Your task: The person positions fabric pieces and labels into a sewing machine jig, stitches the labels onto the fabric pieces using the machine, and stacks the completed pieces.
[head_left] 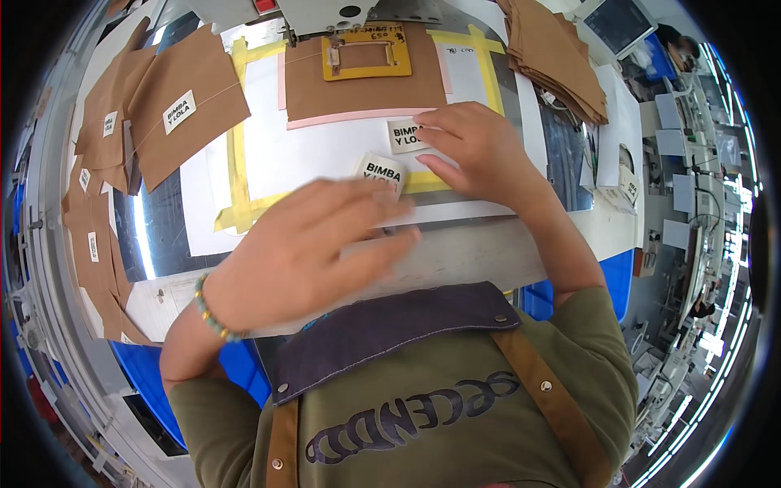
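My right hand [480, 154] reaches in from the right, with its fingertips on the right edge of a small white label [403, 136] with black lettering. Its thumb is apart from the fingers, below the label. My left hand [317, 252], blurred by motion, has its fingers apart and nothing visible in them. Just beyond its fingertips is a second white label [381, 169], tilted and partly covered by the hand. Behind both labels, a brown fabric panel [309, 93] lies under a yellow rectangular frame [332, 68] with a slot in its middle.
The sewing machine head [321, 15] stands over the panel's far side. Yellow tape [238, 163] and pink strips [358, 119] surround the white work sheet. Brown labelled panels [191, 122] lie at left; more brown pieces [557, 61] are stacked at right. A monitor [616, 26] stands at far right.
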### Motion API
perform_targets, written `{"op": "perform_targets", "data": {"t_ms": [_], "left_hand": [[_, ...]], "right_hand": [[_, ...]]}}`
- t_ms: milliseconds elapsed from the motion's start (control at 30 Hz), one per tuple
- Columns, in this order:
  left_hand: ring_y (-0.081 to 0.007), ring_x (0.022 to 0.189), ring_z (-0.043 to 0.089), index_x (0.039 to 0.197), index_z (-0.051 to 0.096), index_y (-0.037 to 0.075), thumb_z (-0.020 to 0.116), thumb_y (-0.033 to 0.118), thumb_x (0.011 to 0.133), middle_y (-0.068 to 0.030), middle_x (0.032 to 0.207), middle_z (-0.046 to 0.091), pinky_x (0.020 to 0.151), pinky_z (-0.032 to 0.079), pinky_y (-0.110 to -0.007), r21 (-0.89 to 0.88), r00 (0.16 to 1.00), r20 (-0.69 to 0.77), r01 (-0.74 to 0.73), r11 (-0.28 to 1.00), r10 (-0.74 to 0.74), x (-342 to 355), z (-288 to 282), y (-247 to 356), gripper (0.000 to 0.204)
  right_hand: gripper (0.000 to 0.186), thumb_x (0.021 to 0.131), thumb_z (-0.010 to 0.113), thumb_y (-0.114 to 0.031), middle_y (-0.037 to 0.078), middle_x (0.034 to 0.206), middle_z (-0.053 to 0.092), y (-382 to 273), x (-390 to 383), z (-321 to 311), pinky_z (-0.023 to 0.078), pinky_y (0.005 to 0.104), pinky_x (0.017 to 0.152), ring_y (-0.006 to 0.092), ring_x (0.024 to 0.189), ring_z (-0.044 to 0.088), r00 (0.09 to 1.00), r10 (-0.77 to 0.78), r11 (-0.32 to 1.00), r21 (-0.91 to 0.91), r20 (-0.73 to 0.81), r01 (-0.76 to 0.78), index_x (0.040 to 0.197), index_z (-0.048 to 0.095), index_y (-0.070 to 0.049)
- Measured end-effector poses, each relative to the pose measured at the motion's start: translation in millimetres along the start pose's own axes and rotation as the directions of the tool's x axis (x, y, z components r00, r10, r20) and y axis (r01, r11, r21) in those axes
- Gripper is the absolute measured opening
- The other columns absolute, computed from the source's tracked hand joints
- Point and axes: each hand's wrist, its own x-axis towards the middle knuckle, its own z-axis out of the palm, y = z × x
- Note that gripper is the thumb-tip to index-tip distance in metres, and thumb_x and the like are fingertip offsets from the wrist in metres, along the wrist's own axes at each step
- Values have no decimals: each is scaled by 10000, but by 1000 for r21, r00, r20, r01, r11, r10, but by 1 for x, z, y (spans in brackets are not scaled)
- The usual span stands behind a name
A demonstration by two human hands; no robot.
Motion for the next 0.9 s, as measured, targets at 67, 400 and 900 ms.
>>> {"op": "perform_targets", "data": {"t_ms": [67, 400, 900], "left_hand": [[-370, 1370, 629, 1161, 697, 61, 858, 205, 837, -159, 1479, 663, 1042, 551, -479, 92, 997, 72, 30, 995, -37, -2, 21, -21, 389], [-369, 1287, 639, 993, 581, 60, 880, 161, 809, -143, 1432, 684, 1060, 517, -482, 76, 992, 19, 120, 990, -122, 2, 74, -63, 366], [-411, 1383, 575, 1420, 640, -21, 762, 184, 964, -163, 1540, 617, 1159, 485, -504, 237, 948, -180, 302, 923, -264, 4, 45, -89, 516]], "right_hand": [[171, 891, 785, -117, 76, 1145, 797, 0, -3, 5, 605, 410, 871, 282, 1010, 752, 998, -53, 997, -49, 36, 55, 1051, 768, -57], [187, 918, 764, -99, 48, 1030, 773, 20, 18, 5, 581, 399, 668, 279, 818, 742, 976, 173, 976, 155, -131, -152, 1102, 801, -101], [170, 833, 722, -111, -9, 1006, 717, 51, 88, 58, 607, 338, 696, 197, 998, 706, 976, -192, 914, -380, -99, 142, 998, 758, -88]]}}
